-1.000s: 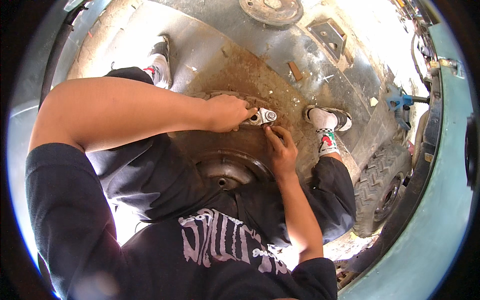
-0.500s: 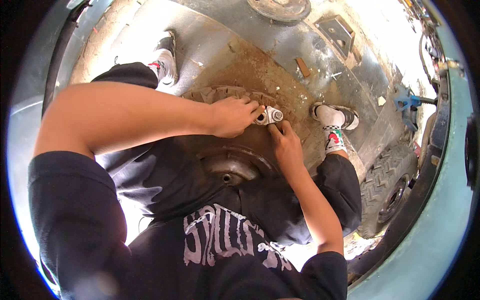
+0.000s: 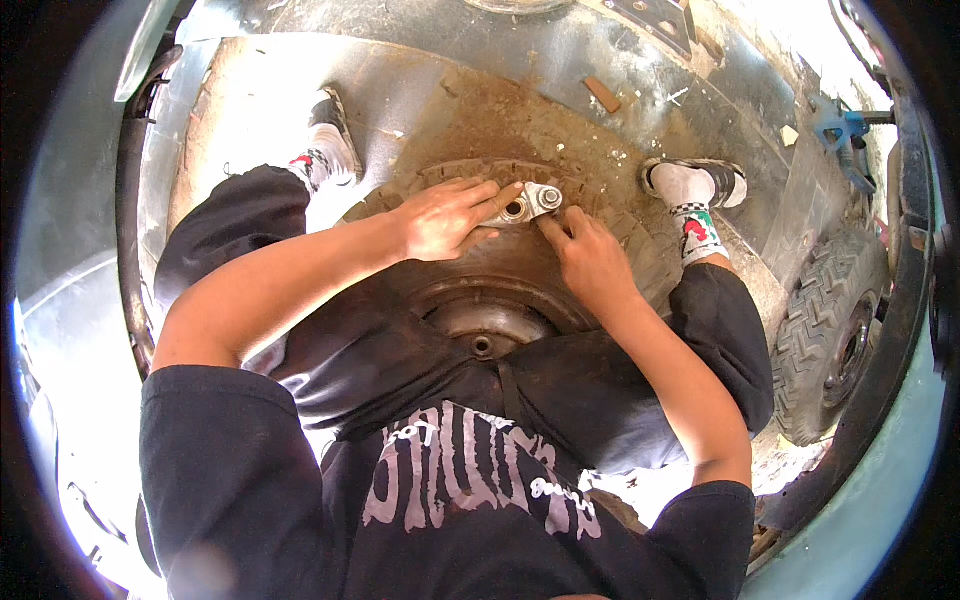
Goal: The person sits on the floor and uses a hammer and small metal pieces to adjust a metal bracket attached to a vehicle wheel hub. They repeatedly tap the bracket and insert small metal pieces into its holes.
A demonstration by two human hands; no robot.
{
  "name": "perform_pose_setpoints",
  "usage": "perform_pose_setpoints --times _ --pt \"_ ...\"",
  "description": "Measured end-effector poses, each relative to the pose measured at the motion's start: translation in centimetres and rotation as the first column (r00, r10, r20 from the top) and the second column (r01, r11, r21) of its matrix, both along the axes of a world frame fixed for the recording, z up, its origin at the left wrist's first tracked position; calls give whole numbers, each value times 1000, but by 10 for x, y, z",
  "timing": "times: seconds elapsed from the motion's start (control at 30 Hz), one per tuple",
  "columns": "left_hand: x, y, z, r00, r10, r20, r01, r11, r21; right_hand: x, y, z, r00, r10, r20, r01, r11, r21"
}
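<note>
A small silver metal bracket (image 3: 542, 201) is held over a wheel with a worn tyre (image 3: 485, 270) that lies flat between my legs. The bracket has a dark round hole on its left part and a bolt-like round piece on its right. From the left, my left hand (image 3: 452, 216) grips the bracket's left end, fingers reaching along it beside the hole. My right hand (image 3: 592, 258) is closed, its thumb and forefinger at the bracket's near right edge. The bracket's left end is hidden under my left fingers. The wheel's rusty brown rim faces up, with a small round hole (image 3: 482, 346) near me.
On the metal-sheet floor beyond lie a brown block (image 3: 602, 95) and an angled metal plate with holes (image 3: 660, 17). Another treaded wheel (image 3: 830, 340) stands at right. A blue clamp-like tool (image 3: 842, 125) sits behind it. A pale blue-green curved panel (image 3: 880, 470) edges the right side.
The view has shifted, so the floor items sit higher and farther right. My left fingers look straighter along the bracket. Both hands keep hold of it.
</note>
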State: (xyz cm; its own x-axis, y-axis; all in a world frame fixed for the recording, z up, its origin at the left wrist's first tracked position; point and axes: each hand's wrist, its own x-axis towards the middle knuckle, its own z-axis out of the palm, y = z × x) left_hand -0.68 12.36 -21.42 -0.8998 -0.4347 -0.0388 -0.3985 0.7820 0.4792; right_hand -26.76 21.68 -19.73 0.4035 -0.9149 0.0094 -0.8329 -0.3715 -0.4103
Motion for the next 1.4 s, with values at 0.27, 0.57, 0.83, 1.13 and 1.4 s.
perform_pose_setpoints --times 0.27,0.57,0.83,1.13,1.4 --pt "2 0 5 999 40 22 -43 991 130 -4 3 2 1000 -17 2 17 997 71" --pt "1 0 3 999 43 33 -47 987 151 -5 3 2 1000 -10 2 10 998 64" --pt "5 -2 0 999 45 -24 -42 989 139 1 1 -2 997 -47 69 43 998 56" --pt "3 -1 0 1000 24 -6 -24 996 85 5 2 -9 994 -66 87 64 997 33" --pt "3 -1 -3 998 62 -9 -60 990 126 6 7 -8 991 -84 109 81 996 32"
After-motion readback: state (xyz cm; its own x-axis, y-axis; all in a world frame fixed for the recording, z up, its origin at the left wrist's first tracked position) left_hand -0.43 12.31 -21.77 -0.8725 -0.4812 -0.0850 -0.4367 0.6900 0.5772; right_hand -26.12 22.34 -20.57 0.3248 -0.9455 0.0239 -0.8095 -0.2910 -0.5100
